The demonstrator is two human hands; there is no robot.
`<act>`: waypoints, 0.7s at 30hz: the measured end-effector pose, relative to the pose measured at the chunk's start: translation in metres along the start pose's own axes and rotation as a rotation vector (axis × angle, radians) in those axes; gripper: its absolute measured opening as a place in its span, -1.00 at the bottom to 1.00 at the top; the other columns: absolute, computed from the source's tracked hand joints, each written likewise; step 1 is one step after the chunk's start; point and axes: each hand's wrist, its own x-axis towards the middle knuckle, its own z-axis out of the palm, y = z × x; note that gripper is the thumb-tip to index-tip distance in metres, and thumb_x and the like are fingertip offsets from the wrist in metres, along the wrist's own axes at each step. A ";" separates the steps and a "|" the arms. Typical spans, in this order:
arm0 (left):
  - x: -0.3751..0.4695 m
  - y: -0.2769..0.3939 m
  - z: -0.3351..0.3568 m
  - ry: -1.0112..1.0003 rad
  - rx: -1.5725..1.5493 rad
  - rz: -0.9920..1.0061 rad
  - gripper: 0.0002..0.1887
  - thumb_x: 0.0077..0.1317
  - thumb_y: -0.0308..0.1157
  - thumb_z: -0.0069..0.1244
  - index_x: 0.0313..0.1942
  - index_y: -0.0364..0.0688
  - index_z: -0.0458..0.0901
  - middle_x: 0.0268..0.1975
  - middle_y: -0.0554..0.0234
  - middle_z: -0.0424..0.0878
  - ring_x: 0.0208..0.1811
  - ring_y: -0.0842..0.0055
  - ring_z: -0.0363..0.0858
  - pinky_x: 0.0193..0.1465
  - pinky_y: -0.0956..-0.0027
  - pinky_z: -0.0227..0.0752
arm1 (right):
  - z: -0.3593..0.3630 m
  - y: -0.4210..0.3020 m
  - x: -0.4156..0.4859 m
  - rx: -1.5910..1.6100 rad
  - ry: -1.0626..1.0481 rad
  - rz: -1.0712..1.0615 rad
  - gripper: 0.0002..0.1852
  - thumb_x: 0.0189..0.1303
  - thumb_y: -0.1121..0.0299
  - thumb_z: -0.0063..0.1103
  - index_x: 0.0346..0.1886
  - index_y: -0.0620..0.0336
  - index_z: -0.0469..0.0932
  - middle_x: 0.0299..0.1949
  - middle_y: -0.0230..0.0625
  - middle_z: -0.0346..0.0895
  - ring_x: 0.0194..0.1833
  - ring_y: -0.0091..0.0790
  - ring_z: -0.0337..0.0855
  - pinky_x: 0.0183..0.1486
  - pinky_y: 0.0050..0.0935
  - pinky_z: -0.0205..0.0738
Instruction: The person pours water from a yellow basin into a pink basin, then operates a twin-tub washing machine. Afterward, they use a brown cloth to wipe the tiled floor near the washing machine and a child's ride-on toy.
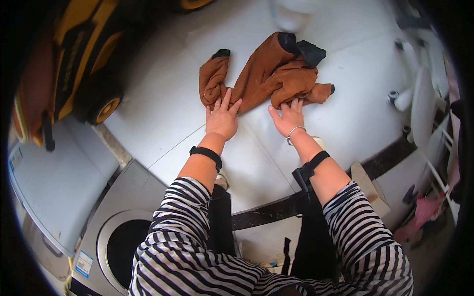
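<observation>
A crumpled rust-brown garment [259, 77] with black cuffs and black trim lies on the pale tiled floor [166, 92] in front of me. One sleeve bends up at its left side, and a short black-edged end sticks out at the right. My left hand [221, 118] rests palm down on the near left edge of the cloth, its fingers spread. Against the bunched right part, my right hand [288, 119] touches the fabric with its fingers, the thumb held apart. A silver bangle [290, 136] circles the right wrist. Black straps are on both forearms.
A yellow-and-black ride-on toy car [85, 63] stands at upper left. Below it is a grey front-loading washing machine [111, 199]. White tubular legs with casters [394, 97] stand at right. A dark stone strip [259, 214] crosses the floor near my feet. Pink cloth [422, 214] lies at lower right.
</observation>
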 end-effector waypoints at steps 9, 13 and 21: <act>-0.083 -0.171 0.048 0.075 -0.369 -0.401 -0.32 0.34 -0.15 -0.01 0.46 0.38 0.16 0.60 0.32 -0.18 0.55 0.20 0.05 0.52 0.01 -0.01 | 0.019 -0.190 0.021 -0.418 -0.244 -0.439 -0.33 0.34 -0.23 -0.14 0.24 0.09 0.51 0.58 -0.08 -0.18 0.59 -0.01 -0.31 0.42 0.03 0.02; -0.136 -0.191 0.095 0.167 -0.625 -0.505 -0.29 0.30 -0.18 0.04 0.46 0.27 0.19 0.58 0.15 -0.14 0.52 0.13 0.08 0.46 0.07 0.13 | 0.056 -0.249 -0.009 -0.510 -0.346 -0.542 -0.31 0.34 -0.22 -0.15 0.33 0.08 0.43 0.59 -0.11 -0.20 0.59 -0.04 -0.34 0.45 0.06 -0.03; -0.196 -0.208 0.158 0.128 -0.962 -0.751 -0.26 0.28 -0.08 0.06 0.46 0.08 0.21 0.57 -0.03 -0.15 0.53 0.07 0.03 0.49 0.18 0.09 | 0.094 -0.295 -0.040 -0.652 -0.350 -0.699 -0.31 0.36 -0.16 -0.15 0.35 0.15 0.39 0.58 -0.12 -0.16 0.59 -0.09 -0.27 0.47 0.13 -0.05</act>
